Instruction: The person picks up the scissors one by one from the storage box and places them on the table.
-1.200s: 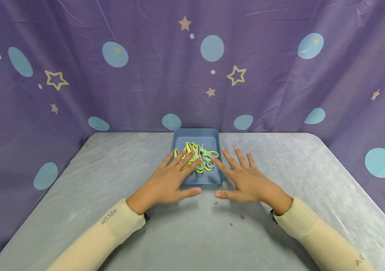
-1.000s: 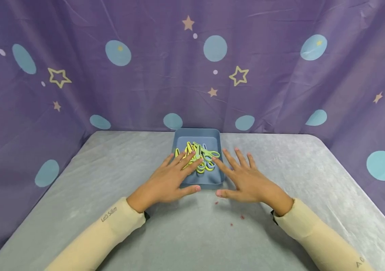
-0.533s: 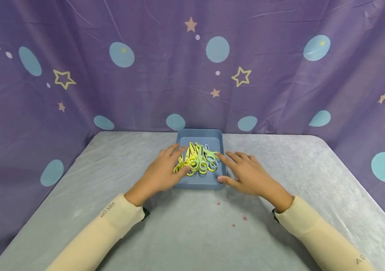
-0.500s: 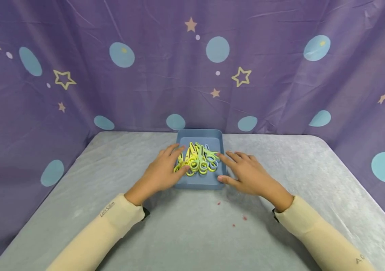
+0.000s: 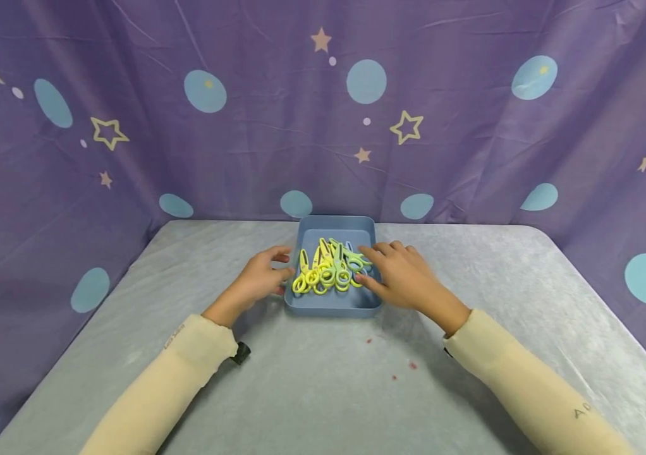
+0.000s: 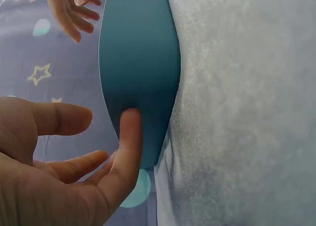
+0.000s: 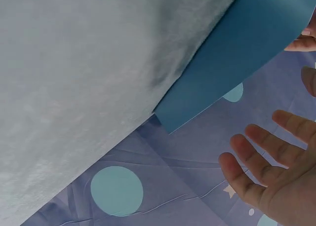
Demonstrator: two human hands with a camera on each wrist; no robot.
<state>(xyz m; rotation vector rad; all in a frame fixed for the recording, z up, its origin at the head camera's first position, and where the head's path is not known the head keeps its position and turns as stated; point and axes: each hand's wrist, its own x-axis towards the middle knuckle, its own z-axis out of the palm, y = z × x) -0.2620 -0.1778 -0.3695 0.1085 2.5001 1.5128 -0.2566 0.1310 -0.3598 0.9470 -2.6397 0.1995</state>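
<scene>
A shallow blue-grey tray (image 5: 331, 309) holds a heap of scissors: several yellow ones (image 5: 304, 272), a green pair (image 5: 339, 265) and a partly hidden blue pair (image 5: 349, 247). My left hand (image 5: 256, 278) is beside the tray's left wall, fingers loosely bent and holding nothing. In the left wrist view one fingertip (image 6: 131, 120) overlaps the tray wall (image 6: 140, 53); whether it touches, I cannot tell. My right hand (image 5: 405, 275) hovers over the tray's right rim, its thumb and forefinger near the scissor handles. In the right wrist view its fingers (image 7: 264, 152) are spread, with nothing held.
A grey cloth covers the table (image 5: 323, 392), and small reddish specks (image 5: 412, 366) lie in front of the tray. Right behind the tray hangs a purple curtain (image 5: 277, 126) with stars and dots. It also flanks the table on both sides.
My left hand has drawn back leftward from over the scissors to the tray's left side, its fingers less spread. My right hand has shifted left and slightly up, over the right rim.
</scene>
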